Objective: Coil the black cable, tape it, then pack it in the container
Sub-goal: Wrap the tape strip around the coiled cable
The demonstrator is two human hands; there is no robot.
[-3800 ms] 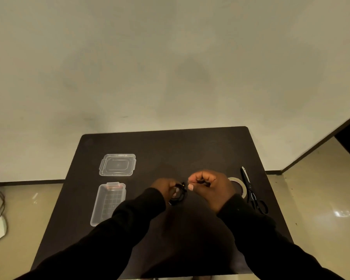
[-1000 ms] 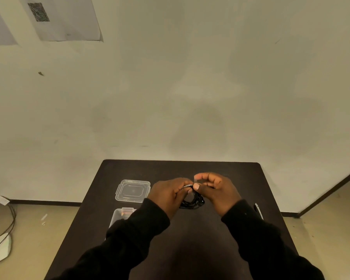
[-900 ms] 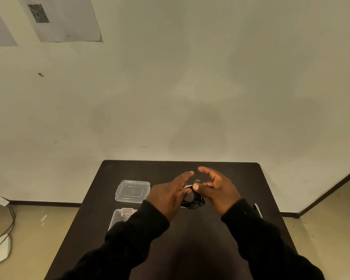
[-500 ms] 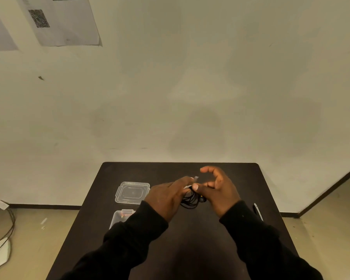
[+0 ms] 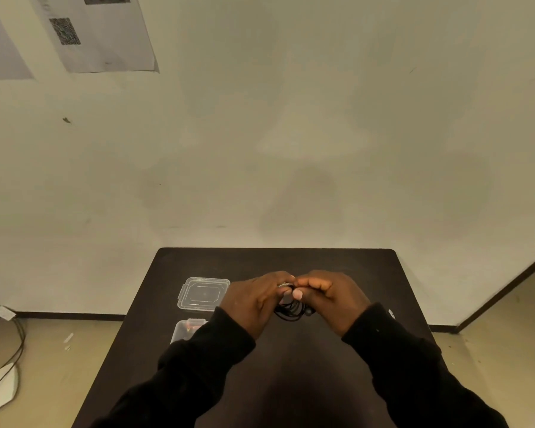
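Note:
The coiled black cable (image 5: 292, 312) hangs in small loops between my two hands, above the middle of the dark table (image 5: 275, 261). My left hand (image 5: 255, 299) and my right hand (image 5: 329, 296) meet fingertip to fingertip at the top of the coil, both pinched on it; a small pale strip, perhaps tape, shows between the fingers. The clear container (image 5: 183, 330) stands at the left, half hidden by my left sleeve. Its clear lid (image 5: 204, 293) lies flat just beyond it.
A small white tip of the scissors (image 5: 391, 313) shows past my right sleeve. The wall stands right behind the table's far edge, with paper sheets (image 5: 96, 32) pinned at the upper left. Cables (image 5: 13, 350) lie on the floor at the left.
Half a second ago my fingers were spread above the coil; both hands have since closed on its top. Over the last seconds the camera tilted up and the tape roll left the view.

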